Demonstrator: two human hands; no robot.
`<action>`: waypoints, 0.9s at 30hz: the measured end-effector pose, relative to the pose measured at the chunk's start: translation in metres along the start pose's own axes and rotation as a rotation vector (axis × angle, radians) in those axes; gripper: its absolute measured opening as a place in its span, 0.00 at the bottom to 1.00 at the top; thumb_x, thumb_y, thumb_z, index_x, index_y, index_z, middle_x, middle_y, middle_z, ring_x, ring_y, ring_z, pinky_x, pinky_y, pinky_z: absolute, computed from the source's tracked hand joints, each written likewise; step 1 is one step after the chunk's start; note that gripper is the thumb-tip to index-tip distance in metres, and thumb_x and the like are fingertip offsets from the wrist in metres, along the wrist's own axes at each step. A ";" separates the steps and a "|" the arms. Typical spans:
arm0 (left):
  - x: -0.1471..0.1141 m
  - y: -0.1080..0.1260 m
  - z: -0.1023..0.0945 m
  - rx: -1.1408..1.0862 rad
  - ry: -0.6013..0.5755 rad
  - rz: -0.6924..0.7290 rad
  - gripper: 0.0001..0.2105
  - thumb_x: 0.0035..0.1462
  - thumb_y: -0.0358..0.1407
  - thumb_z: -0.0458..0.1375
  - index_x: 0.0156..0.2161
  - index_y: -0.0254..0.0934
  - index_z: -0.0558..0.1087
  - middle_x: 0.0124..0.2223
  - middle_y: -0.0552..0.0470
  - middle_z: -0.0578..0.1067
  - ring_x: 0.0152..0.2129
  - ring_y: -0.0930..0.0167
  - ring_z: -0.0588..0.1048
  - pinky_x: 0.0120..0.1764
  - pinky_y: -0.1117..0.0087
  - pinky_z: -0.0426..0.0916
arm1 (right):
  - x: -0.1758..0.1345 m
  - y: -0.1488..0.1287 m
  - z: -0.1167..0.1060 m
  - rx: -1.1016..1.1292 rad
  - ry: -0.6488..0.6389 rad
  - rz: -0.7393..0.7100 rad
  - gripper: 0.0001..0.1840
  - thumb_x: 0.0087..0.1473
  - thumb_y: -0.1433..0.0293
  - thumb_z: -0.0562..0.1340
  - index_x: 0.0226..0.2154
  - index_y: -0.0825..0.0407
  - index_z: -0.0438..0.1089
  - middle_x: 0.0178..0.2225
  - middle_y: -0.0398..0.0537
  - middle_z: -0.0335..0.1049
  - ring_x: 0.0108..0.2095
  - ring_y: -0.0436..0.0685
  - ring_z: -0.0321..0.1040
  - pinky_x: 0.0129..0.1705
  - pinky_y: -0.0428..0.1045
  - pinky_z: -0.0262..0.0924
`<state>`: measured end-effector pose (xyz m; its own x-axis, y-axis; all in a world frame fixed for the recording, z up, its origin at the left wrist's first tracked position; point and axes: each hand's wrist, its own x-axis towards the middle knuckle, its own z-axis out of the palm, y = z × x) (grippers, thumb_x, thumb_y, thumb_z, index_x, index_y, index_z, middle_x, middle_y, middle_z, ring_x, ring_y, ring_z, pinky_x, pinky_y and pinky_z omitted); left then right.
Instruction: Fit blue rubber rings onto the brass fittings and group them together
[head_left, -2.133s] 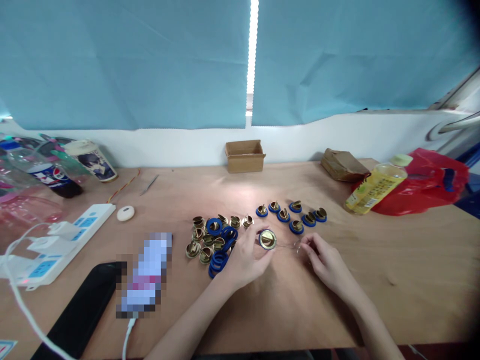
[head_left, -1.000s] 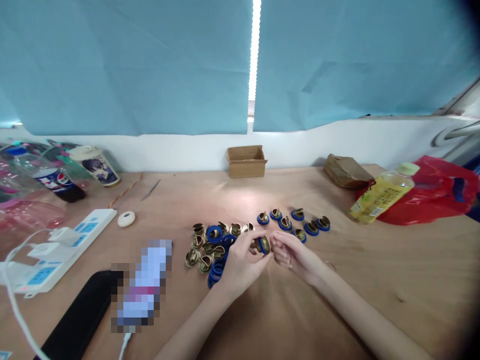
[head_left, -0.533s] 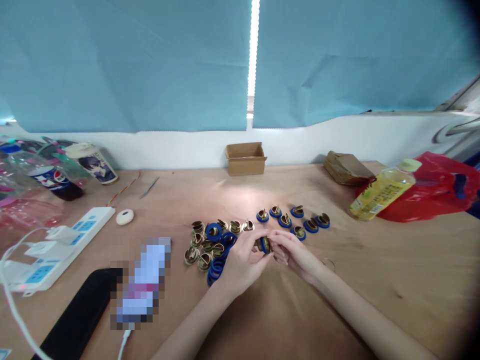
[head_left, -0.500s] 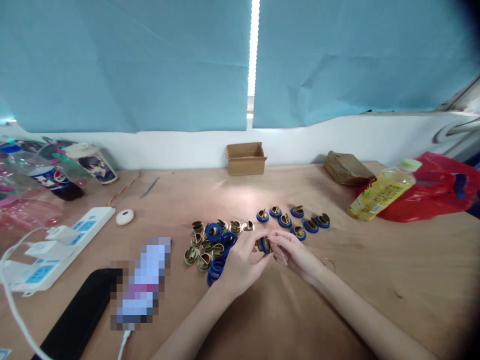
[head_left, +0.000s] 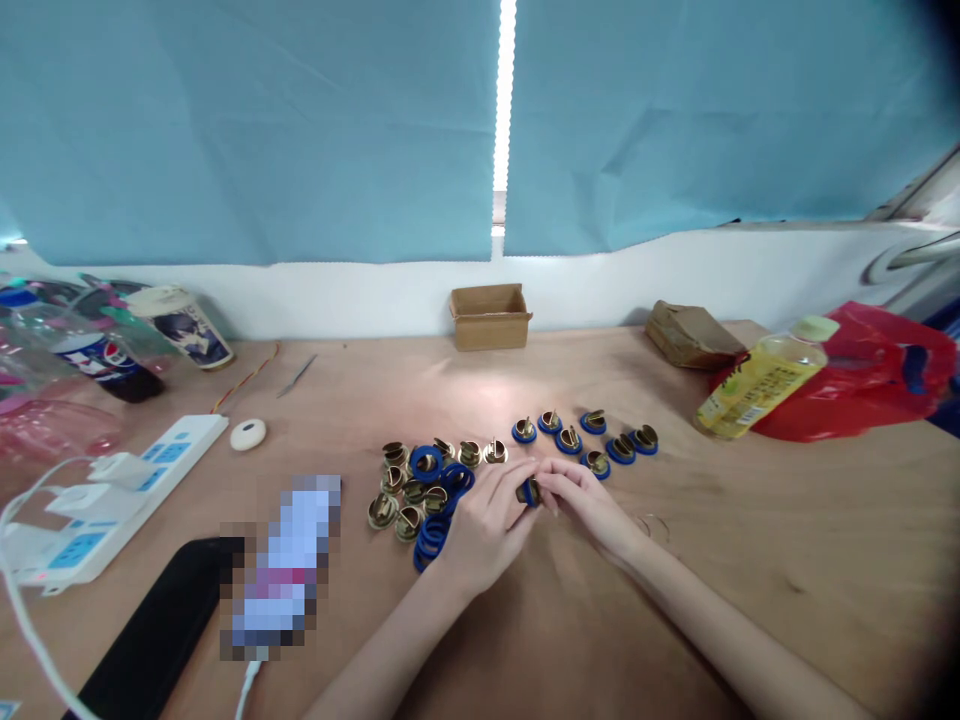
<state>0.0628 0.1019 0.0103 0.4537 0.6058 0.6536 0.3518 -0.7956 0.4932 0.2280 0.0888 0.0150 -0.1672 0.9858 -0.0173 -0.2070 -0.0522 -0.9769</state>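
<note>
Well in from the far edge of the brown wooden tabletop (head_left: 750, 500), the left hand (head_left: 489, 522) has its fingers clamped on a round, blue-ringed, brass-coloured metal piece (head_left: 530, 492), rim nearly upright; the right hand (head_left: 581, 497), just as near, meets its right side, grip unclear from here
</note>
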 end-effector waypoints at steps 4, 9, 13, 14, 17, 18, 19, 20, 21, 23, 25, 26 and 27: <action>0.000 0.001 -0.001 0.016 -0.005 0.030 0.21 0.56 0.25 0.58 0.56 0.36 0.64 0.51 0.43 0.73 0.50 0.63 0.71 0.52 0.57 0.70 | 0.000 0.002 -0.001 0.020 -0.011 0.001 0.19 0.56 0.63 0.61 0.18 0.52 0.60 0.18 0.37 0.57 0.24 0.49 0.51 0.30 0.47 0.46; 0.001 0.002 -0.002 0.034 -0.003 0.046 0.21 0.57 0.25 0.57 0.56 0.35 0.64 0.51 0.42 0.73 0.50 0.63 0.71 0.52 0.57 0.70 | -0.001 0.001 0.000 0.034 -0.031 0.016 0.20 0.56 0.61 0.61 0.18 0.52 0.59 0.18 0.37 0.55 0.23 0.49 0.49 0.29 0.47 0.44; 0.001 0.002 -0.003 0.026 -0.013 0.047 0.21 0.57 0.25 0.57 0.56 0.35 0.64 0.52 0.42 0.73 0.50 0.64 0.71 0.52 0.57 0.70 | 0.000 0.003 0.000 -0.008 -0.010 0.006 0.21 0.55 0.59 0.62 0.18 0.51 0.58 0.18 0.37 0.53 0.22 0.49 0.48 0.27 0.46 0.43; 0.001 0.003 -0.003 0.025 -0.015 0.047 0.21 0.57 0.25 0.57 0.56 0.35 0.63 0.51 0.42 0.73 0.50 0.64 0.71 0.52 0.57 0.70 | 0.000 0.003 0.000 -0.023 -0.003 0.003 0.21 0.54 0.58 0.63 0.18 0.51 0.58 0.18 0.37 0.53 0.22 0.49 0.47 0.27 0.46 0.43; 0.001 0.002 -0.003 0.025 -0.019 0.042 0.22 0.57 0.25 0.57 0.56 0.36 0.63 0.52 0.42 0.73 0.50 0.63 0.71 0.52 0.56 0.70 | 0.001 0.002 0.002 -0.044 0.011 0.009 0.22 0.51 0.56 0.64 0.18 0.51 0.58 0.18 0.36 0.52 0.22 0.48 0.45 0.26 0.46 0.41; 0.001 0.002 -0.003 0.022 -0.017 0.037 0.22 0.57 0.25 0.57 0.56 0.36 0.63 0.52 0.42 0.73 0.50 0.63 0.71 0.52 0.56 0.70 | 0.001 0.001 0.002 -0.046 0.014 0.014 0.22 0.50 0.55 0.65 0.19 0.51 0.58 0.18 0.36 0.51 0.21 0.48 0.44 0.25 0.46 0.41; 0.001 0.002 -0.002 0.018 -0.014 0.031 0.22 0.57 0.25 0.58 0.56 0.36 0.63 0.52 0.42 0.73 0.50 0.63 0.71 0.52 0.56 0.70 | 0.001 0.000 0.003 -0.048 0.015 0.017 0.23 0.49 0.54 0.65 0.19 0.51 0.58 0.18 0.36 0.50 0.21 0.48 0.44 0.25 0.46 0.41; 0.000 0.002 -0.002 0.013 -0.012 0.025 0.22 0.57 0.25 0.58 0.56 0.36 0.63 0.52 0.42 0.73 0.50 0.63 0.71 0.52 0.57 0.70 | 0.001 -0.001 0.003 -0.051 0.016 0.018 0.23 0.48 0.53 0.65 0.19 0.51 0.58 0.19 0.36 0.50 0.21 0.48 0.43 0.25 0.46 0.41; 0.000 0.001 -0.002 0.008 -0.010 0.020 0.22 0.57 0.25 0.58 0.56 0.36 0.64 0.52 0.42 0.73 0.50 0.63 0.71 0.52 0.57 0.70 | 0.001 -0.002 0.004 -0.054 0.016 0.014 0.24 0.47 0.52 0.66 0.19 0.51 0.58 0.19 0.36 0.50 0.21 0.48 0.43 0.25 0.46 0.42; 0.000 0.001 -0.002 0.000 -0.006 0.016 0.21 0.57 0.26 0.59 0.56 0.36 0.64 0.52 0.42 0.73 0.50 0.63 0.71 0.52 0.57 0.70 | 0.001 -0.003 0.005 -0.054 0.015 -0.002 0.24 0.47 0.52 0.66 0.19 0.51 0.58 0.20 0.36 0.51 0.22 0.48 0.45 0.26 0.45 0.44; 0.000 0.001 -0.002 -0.004 -0.004 0.022 0.21 0.57 0.26 0.58 0.56 0.36 0.64 0.52 0.42 0.73 0.50 0.63 0.71 0.52 0.57 0.70 | 0.001 -0.003 0.005 -0.052 0.007 -0.023 0.23 0.48 0.53 0.66 0.19 0.51 0.58 0.21 0.37 0.52 0.23 0.48 0.47 0.27 0.45 0.47; 0.000 0.001 -0.002 -0.004 -0.003 0.029 0.21 0.57 0.26 0.58 0.56 0.36 0.64 0.52 0.42 0.73 0.50 0.63 0.71 0.52 0.57 0.70 | 0.001 -0.003 0.005 -0.053 0.000 -0.036 0.23 0.49 0.54 0.65 0.20 0.51 0.58 0.21 0.37 0.52 0.24 0.49 0.48 0.28 0.46 0.48; 0.000 0.001 -0.002 -0.003 -0.006 0.039 0.21 0.58 0.26 0.57 0.56 0.36 0.63 0.52 0.42 0.73 0.51 0.63 0.71 0.52 0.57 0.70 | 0.000 -0.003 0.006 -0.055 -0.007 -0.051 0.22 0.50 0.54 0.65 0.20 0.51 0.59 0.22 0.38 0.53 0.24 0.49 0.49 0.29 0.46 0.49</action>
<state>0.0612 0.1009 0.0123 0.4715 0.5745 0.6691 0.3314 -0.8185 0.4693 0.2233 0.0885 0.0191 -0.1646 0.9858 0.0341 -0.1619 0.0071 -0.9868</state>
